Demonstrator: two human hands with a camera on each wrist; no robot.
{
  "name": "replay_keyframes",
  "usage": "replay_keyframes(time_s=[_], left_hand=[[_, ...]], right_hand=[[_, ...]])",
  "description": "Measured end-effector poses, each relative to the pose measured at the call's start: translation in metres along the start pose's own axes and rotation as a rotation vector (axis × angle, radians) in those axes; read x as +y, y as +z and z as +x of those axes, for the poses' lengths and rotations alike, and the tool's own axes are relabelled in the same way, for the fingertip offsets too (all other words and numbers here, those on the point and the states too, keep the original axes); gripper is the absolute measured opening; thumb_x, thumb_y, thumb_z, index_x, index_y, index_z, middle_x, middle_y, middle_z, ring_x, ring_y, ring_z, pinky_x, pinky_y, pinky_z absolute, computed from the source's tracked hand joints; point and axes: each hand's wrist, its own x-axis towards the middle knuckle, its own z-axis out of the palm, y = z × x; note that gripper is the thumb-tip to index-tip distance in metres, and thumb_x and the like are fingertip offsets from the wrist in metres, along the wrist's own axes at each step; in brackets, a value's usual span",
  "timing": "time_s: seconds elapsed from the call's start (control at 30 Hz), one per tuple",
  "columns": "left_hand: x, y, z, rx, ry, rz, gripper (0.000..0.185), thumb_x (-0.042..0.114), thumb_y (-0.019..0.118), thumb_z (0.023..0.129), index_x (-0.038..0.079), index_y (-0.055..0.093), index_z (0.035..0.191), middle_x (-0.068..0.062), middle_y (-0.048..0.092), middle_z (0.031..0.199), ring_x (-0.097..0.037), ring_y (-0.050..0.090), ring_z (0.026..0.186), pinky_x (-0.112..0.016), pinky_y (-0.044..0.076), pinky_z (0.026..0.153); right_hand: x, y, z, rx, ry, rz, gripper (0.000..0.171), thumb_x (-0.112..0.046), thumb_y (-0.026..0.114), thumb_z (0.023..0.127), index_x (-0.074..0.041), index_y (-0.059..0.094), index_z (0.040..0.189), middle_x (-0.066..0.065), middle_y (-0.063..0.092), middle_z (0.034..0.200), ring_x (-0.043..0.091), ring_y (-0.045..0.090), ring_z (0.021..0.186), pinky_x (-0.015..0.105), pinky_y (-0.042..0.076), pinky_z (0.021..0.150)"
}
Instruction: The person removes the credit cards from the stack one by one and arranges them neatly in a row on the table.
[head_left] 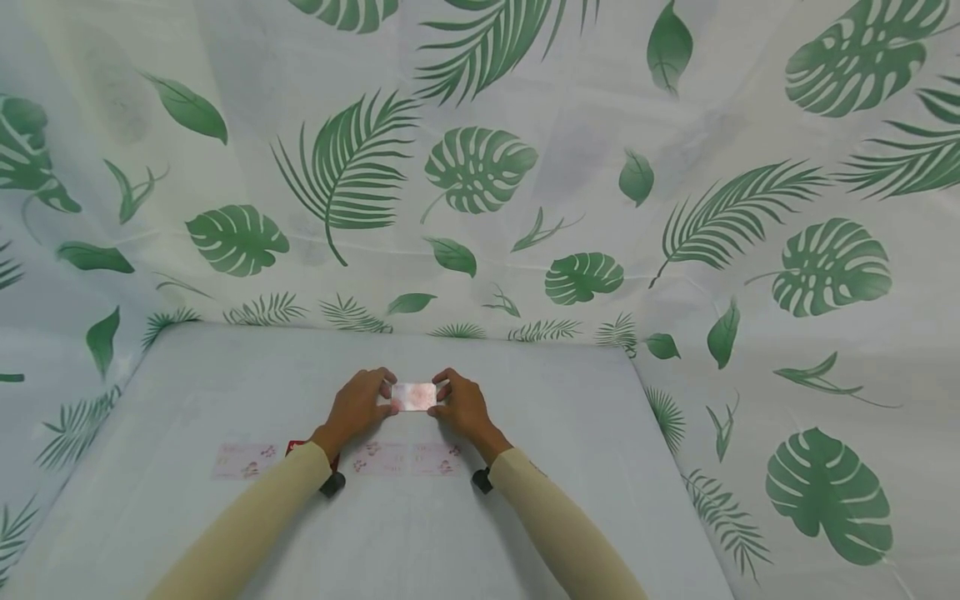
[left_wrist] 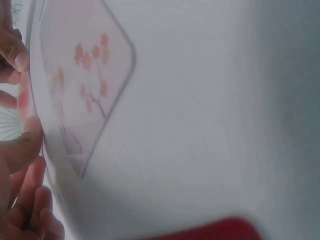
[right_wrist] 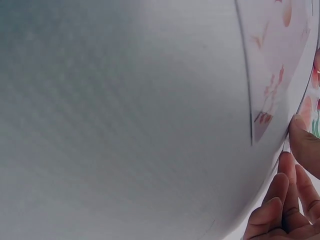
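Note:
Over the far half of the table, a small whitish card (head_left: 414, 397) with a faint pink print is held up level between both hands. My left hand (head_left: 358, 405) pinches its left end between thumb and fingers. At the opposite end, the right hand (head_left: 463, 408) pinches it the same way. Only the edge of the held card (left_wrist: 24, 100) shows in the left wrist view, beside the left thumb. Beneath the hands lie two pale pink cards with floral prints, one nearer the left (head_left: 369, 458) and one by the right wrist (head_left: 435, 459).
Another pink floral card (head_left: 238, 461) lies farther left on the white table (head_left: 570, 467). Next to it is a red flat item (head_left: 296, 445), partly covered by the left forearm. A leaf-patterned white curtain (head_left: 525, 233) borders the table at the back and sides.

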Motion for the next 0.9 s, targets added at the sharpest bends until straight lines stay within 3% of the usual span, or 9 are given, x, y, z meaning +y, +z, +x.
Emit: replay_keyframes(time_s=[0.23,0.43,0.63,0.9], left_hand=[[0.007,0.002,-0.002,-0.011,-0.046,-0.017,0.058,0.019,0.092,0.084,0.008,0.064,0.133,-0.006,0.07,0.104,-0.026,0.059,0.103,-0.048,0.054,0.097],[0.014,0.0,-0.004,0.0,-0.032,0.002,0.059,0.023,0.091,0.085,0.01,0.063,0.135,-0.005,0.069,0.105,-0.026,0.058,0.108,-0.048,0.053,0.103],[0.02,-0.003,-0.007,0.021,-0.003,-0.004,0.058,0.019,0.091,0.085,0.008,0.063,0.135,-0.007,0.069,0.106,-0.026,0.058,0.106,-0.048,0.054,0.101],[0.02,0.0,-0.009,0.067,0.075,0.022,0.055,0.017,0.093,0.083,0.008,0.067,0.131,-0.004,0.071,0.103,-0.022,0.059,0.102,-0.043,0.056,0.094]], right_hand=[[0.0,-0.002,-0.001,-0.004,0.034,-0.003,0.058,-0.013,0.092,0.082,-0.017,0.065,0.133,0.002,0.073,0.1,0.019,0.063,0.092,0.042,0.054,0.096],[0.0,-0.007,-0.003,0.015,0.008,-0.012,0.059,-0.012,0.094,0.079,-0.017,0.067,0.131,0.001,0.072,0.099,0.019,0.062,0.092,0.042,0.053,0.093],[0.002,-0.011,-0.007,0.029,0.011,-0.015,0.058,-0.012,0.094,0.079,-0.018,0.069,0.131,-0.001,0.07,0.098,0.016,0.058,0.087,0.035,0.049,0.085],[0.006,-0.022,-0.015,0.029,-0.042,0.007,0.055,-0.011,0.091,0.084,-0.016,0.068,0.133,0.002,0.071,0.101,0.017,0.057,0.087,0.035,0.049,0.083]])
